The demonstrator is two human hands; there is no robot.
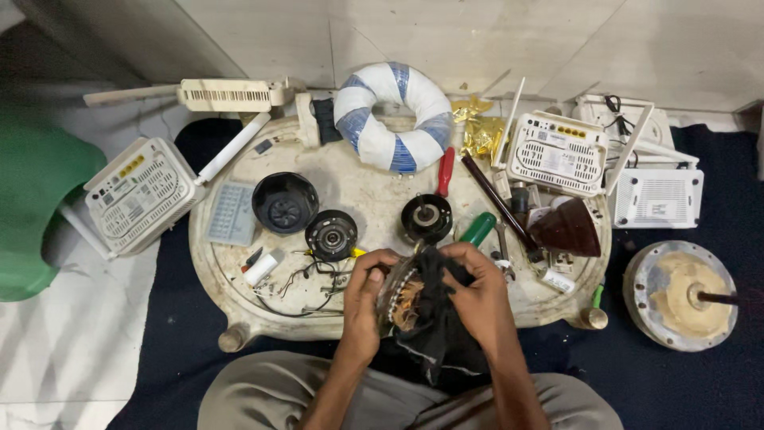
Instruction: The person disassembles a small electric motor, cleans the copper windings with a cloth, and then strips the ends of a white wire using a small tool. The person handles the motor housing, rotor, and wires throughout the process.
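The person is holding a round motor winding [402,296] over the lap, at the 6 o'clock edge of the overturned white stool [374,191] that is serving as a work surface, and is wiping it with a black cloth [436,318]. The left hand [364,299] is gripping the winding's rim on its 9 o'clock side, fingers curled around the edge. The right hand [476,293] is closed on the cloth, pressing it against the winding's face from 3 o'clock, wrist bent inward. As a judgement, the dismantling is already done: a black motor cover [285,202], a bearing plate [331,235] and a rotor hub [426,217] are lying separated at 11 to 12 o'clock of the hands. Copper coils are showing partly uncovered, so cleaning appears to be midway; reassembly is not begun. Loose wires [306,287] are lying at 9 o'clock, and a green-handled screwdriver [477,229] at 1 o'clock.
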